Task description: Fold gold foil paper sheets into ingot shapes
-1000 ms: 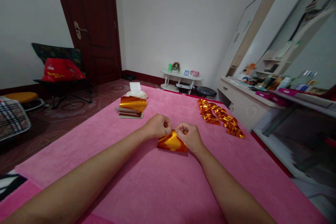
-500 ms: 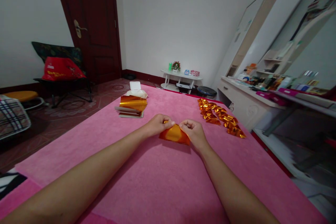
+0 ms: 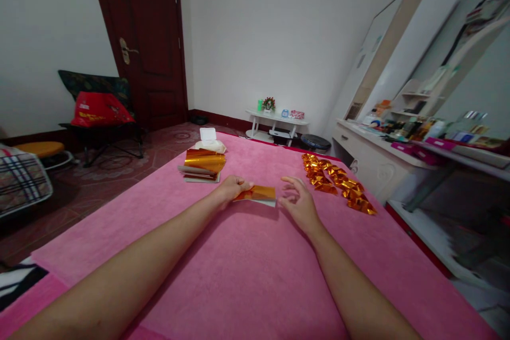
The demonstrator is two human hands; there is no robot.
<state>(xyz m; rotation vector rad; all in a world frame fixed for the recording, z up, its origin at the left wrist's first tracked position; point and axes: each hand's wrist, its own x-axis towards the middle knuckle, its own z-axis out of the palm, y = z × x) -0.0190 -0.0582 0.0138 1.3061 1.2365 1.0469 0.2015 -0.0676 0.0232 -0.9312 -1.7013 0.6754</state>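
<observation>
head view: a pink surface (image 3: 247,276) carries a row of folded gold pieces (image 3: 338,183) on the right and a stack of gold sheets (image 3: 204,162) at far left. the left hand (image 3: 230,189) pinches the left end of a folded gold sheet (image 3: 258,193) lying flat mid-surface. the right hand (image 3: 298,203) hovers just beside it, fingers spread wide.

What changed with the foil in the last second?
The gold foil sheet, pinched up by both hands before, now lies flat on the pink cover. The right hand has let go and opened beside it; the left hand keeps its left end. Foil stack and folded pieces are unmoved.
</observation>
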